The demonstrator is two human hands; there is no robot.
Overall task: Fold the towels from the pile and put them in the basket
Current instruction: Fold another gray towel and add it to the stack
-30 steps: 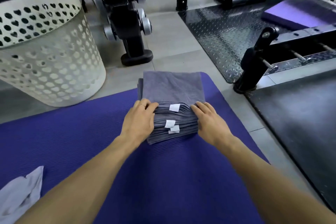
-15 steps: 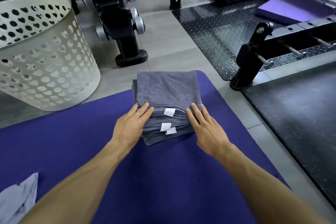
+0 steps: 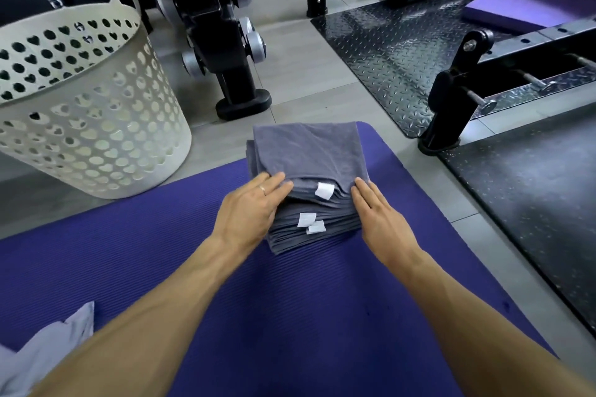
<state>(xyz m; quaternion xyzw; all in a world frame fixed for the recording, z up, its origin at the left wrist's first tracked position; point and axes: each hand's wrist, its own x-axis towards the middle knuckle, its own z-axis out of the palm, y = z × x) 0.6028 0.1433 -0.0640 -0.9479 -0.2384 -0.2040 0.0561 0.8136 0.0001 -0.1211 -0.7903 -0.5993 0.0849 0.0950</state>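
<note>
At the far end of the ribbed purple foam mat [image 3: 290, 316], the stack of folded grey terry towels [image 3: 306, 167] runs its long axis 12 to 6, and I've got it bracketed: left hand [image 3: 250, 214] on the 9 side, right hand [image 3: 379, 219] on the 3 side. Both are flat with straight fingers touching the edges, nothing clamped yet. I reckon the lift goes toward the white plastic basket with heart-shaped holes [image 3: 96, 126] at about 10 o'clock, so the left hand's nearer.

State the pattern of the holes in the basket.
Heart-shaped holes in rows all over the cream basket, seen in the head view.
</note>
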